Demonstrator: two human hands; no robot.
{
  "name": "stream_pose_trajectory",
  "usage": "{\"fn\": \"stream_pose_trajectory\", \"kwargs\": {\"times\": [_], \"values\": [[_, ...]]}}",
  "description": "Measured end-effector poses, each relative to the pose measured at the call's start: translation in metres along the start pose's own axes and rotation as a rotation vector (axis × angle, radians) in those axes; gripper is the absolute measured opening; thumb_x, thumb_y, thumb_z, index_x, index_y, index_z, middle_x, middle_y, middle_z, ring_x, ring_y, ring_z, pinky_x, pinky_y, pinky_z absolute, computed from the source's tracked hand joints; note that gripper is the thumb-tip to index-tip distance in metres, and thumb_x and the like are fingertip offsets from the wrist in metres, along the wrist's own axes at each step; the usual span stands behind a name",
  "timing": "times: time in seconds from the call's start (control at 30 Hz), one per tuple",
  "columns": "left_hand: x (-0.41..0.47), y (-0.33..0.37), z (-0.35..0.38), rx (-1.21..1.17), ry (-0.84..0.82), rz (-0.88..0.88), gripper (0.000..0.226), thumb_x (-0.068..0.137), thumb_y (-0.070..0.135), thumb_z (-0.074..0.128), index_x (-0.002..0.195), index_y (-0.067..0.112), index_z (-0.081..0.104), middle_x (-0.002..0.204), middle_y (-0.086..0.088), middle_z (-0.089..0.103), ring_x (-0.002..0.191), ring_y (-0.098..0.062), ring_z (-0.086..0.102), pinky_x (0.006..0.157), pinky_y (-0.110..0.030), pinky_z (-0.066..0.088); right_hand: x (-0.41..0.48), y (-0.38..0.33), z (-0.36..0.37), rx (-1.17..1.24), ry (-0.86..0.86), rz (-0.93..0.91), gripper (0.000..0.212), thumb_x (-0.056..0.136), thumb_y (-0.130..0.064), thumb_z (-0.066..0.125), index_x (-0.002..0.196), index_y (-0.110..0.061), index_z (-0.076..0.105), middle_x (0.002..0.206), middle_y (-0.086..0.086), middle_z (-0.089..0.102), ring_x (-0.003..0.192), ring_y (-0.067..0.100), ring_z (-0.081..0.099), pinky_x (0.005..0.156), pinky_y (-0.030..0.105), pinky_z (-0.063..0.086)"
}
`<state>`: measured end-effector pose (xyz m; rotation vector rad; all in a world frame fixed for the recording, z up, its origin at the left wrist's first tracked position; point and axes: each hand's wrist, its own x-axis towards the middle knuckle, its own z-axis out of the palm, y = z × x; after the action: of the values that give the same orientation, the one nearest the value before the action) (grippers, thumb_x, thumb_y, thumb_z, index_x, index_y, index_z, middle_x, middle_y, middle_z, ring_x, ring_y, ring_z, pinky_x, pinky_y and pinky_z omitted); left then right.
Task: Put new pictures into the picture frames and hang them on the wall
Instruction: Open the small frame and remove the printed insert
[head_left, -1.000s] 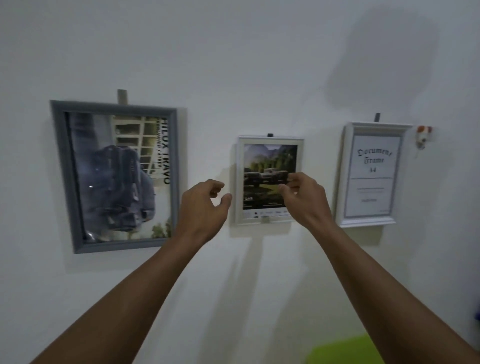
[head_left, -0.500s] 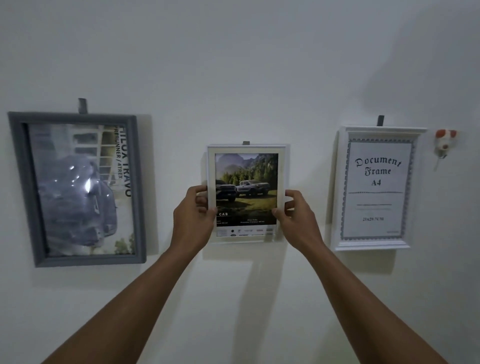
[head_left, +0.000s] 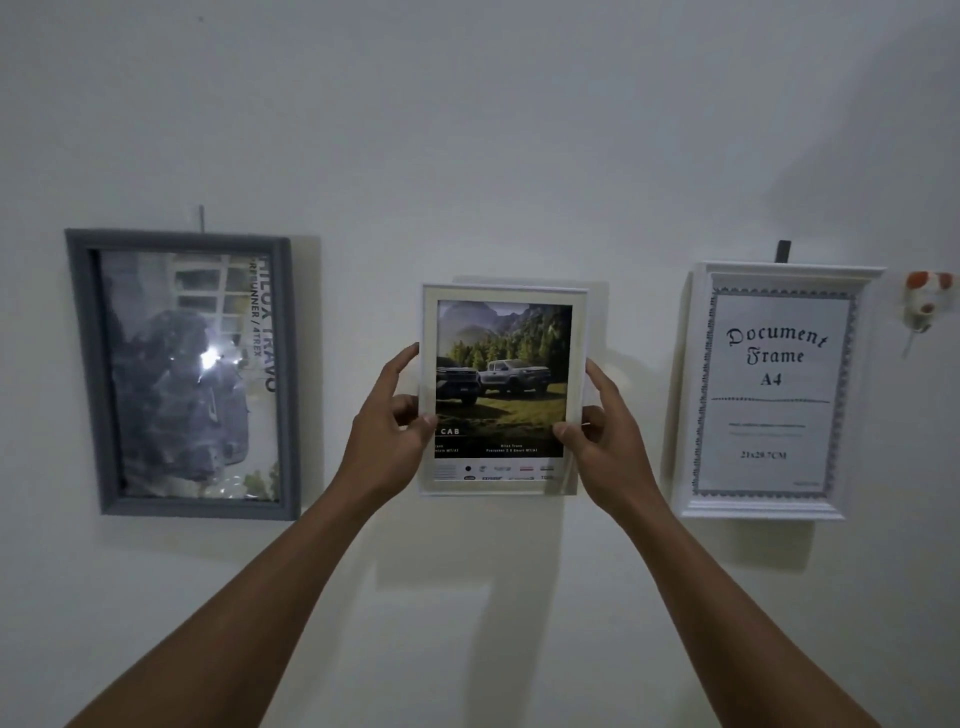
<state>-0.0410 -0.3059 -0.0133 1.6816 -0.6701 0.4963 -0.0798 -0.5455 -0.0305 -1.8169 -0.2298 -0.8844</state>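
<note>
A small white frame (head_left: 503, 293) with a picture of two pickup trucks in a forest is against the white wall, in the middle. My left hand (head_left: 387, 434) grips its left edge and my right hand (head_left: 605, 436) grips its right edge, thumbs on the front. Its hanger at the top is hidden. To the left hangs a larger grey frame (head_left: 83, 364) with a glossy car poster, on a nail. To the right hangs a white ornate frame (head_left: 769, 512) holding a "Document Frame A4" sheet, below a dark hook (head_left: 782, 251).
A small white and orange wall hook (head_left: 927, 299) sticks out at the far right edge, beside the ornate frame. Bare white wall spreads above and below the three frames.
Both hands reached up and took hold of the small white frame's sides. The frame now sits a little tilted, with its top hook no longer showing.
</note>
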Motion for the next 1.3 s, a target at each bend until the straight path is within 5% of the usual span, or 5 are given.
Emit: {"fn": "stream_pose_trajectory", "kwargs": {"times": [0.23, 0.57, 0.87, 1.13, 1.3], "values": [[-0.035, 0.015, -0.024, -0.105, -0.055, -0.027, 0.077, 0.095, 0.003, 0.055, 0.139, 0.061, 0.029, 0.102, -0.004, 0.069, 0.097, -0.023, 0.067, 0.081, -0.037, 0.056, -0.046, -0.039, -0.005, 0.026, -0.085, 0.011, 0.076, 0.097, -0.004, 0.058, 0.154, -0.038, 0.022, 0.105, 0.003, 0.072, 0.101, 0.018, 0.068, 0.093, 0.028, 0.055], [-0.161, -0.003, -0.084, -0.275, -0.091, -0.258, 0.064, 0.098, 0.003, 0.05, 0.137, 0.053, 0.042, 0.102, 0.006, 0.074, 0.101, -0.017, 0.069, 0.094, -0.047, 0.053, -0.185, -0.069, 0.039, 0.164, -0.101, 0.238, 0.076, 0.093, -0.006, 0.065, 0.144, -0.053, 0.036, 0.104, 0.014, 0.071, 0.102, 0.028, 0.068, 0.094, 0.047, 0.056], [-0.29, -0.086, -0.115, -0.217, -0.238, -0.609, 0.052, 0.1, 0.018, 0.05, 0.136, 0.055, 0.04, 0.123, 0.004, 0.067, 0.106, -0.02, 0.067, 0.099, -0.044, 0.049, -0.341, -0.016, 0.096, 0.2, -0.084, 0.597, 0.076, 0.089, 0.002, 0.067, 0.145, -0.044, 0.041, 0.088, 0.016, 0.06, 0.089, 0.027, 0.066, 0.091, 0.041, 0.053], [-0.376, -0.155, -0.108, -0.1, -0.334, -0.867, 0.053, 0.101, 0.023, 0.048, 0.142, 0.053, 0.032, 0.149, -0.003, 0.043, 0.135, -0.042, 0.036, 0.108, -0.057, 0.028, -0.433, 0.046, 0.122, 0.181, -0.115, 0.866, 0.069, 0.089, -0.001, 0.069, 0.14, -0.042, 0.045, 0.087, 0.018, 0.062, 0.082, 0.022, 0.063, 0.077, 0.04, 0.056], [-0.42, -0.185, -0.094, -0.183, -0.282, -0.993, 0.059, 0.098, 0.013, 0.054, 0.144, 0.046, 0.036, 0.142, -0.002, 0.051, 0.116, -0.025, 0.059, 0.102, -0.044, 0.047, -0.473, 0.092, 0.136, 0.223, -0.102, 1.03, 0.056, 0.09, 0.001, 0.067, 0.131, -0.034, 0.052, 0.089, 0.021, 0.064, 0.081, 0.025, 0.064, 0.067, 0.032, 0.05]]}}
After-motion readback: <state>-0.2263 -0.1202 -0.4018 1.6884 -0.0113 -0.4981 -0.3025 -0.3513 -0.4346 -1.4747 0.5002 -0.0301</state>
